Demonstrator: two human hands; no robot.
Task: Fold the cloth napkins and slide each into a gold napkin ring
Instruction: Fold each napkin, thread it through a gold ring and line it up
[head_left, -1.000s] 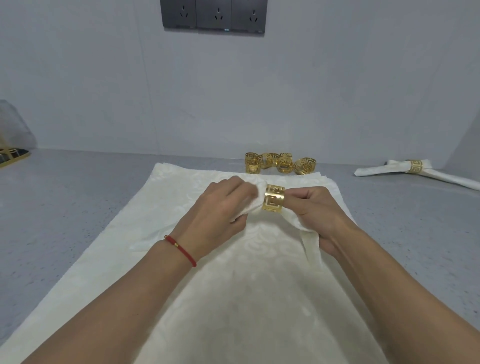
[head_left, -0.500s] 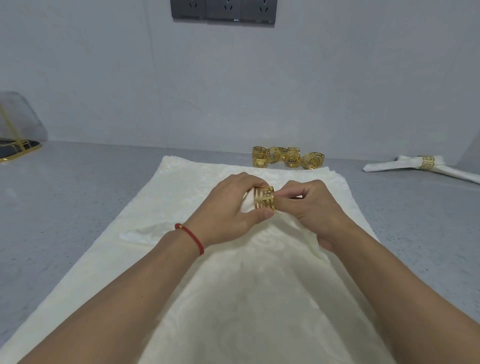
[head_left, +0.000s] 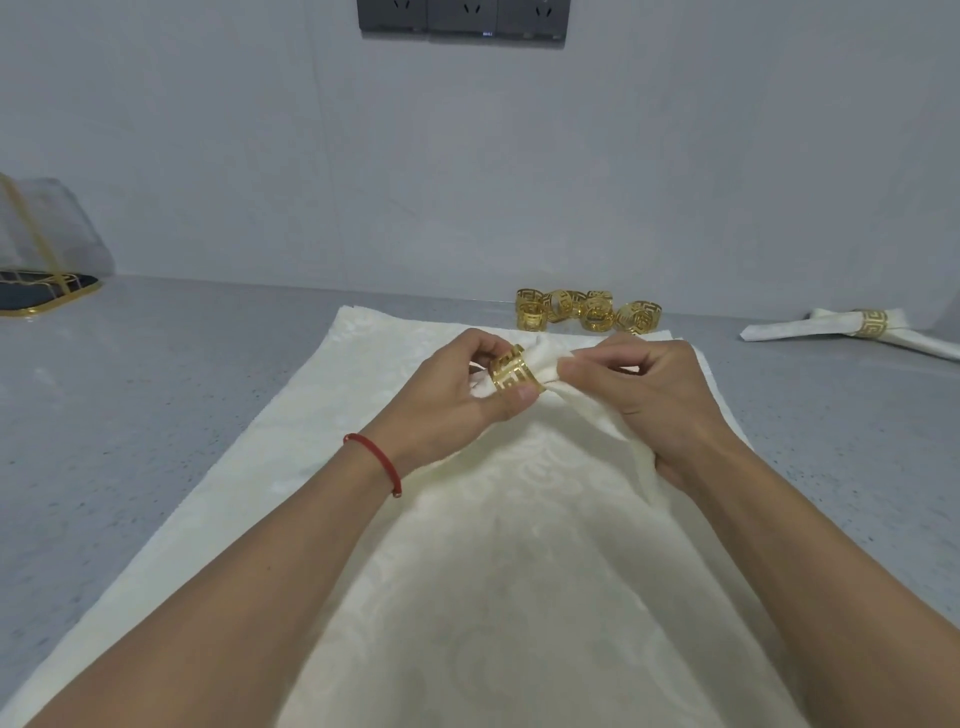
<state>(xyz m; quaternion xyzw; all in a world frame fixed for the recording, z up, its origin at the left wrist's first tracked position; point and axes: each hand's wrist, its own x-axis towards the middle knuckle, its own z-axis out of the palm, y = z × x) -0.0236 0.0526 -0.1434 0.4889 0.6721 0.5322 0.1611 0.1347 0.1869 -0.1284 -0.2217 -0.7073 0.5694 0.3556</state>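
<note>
To seat the ring well, I judge the left hand should hold it steady while the right hand feeds the bunched napkin through without loosening the folds. Just above frame centre, left thumb and fingers pinch the ring around the napkin; right fingers grip the cloth beside it. Spare rings lie beyond, near the wall.

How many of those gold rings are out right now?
About 7. One ring is in the hands, on the napkin. One sits on the finished napkin at far right. Roughly five cluster by the wall; they overlap, so some may be hidden.
</note>
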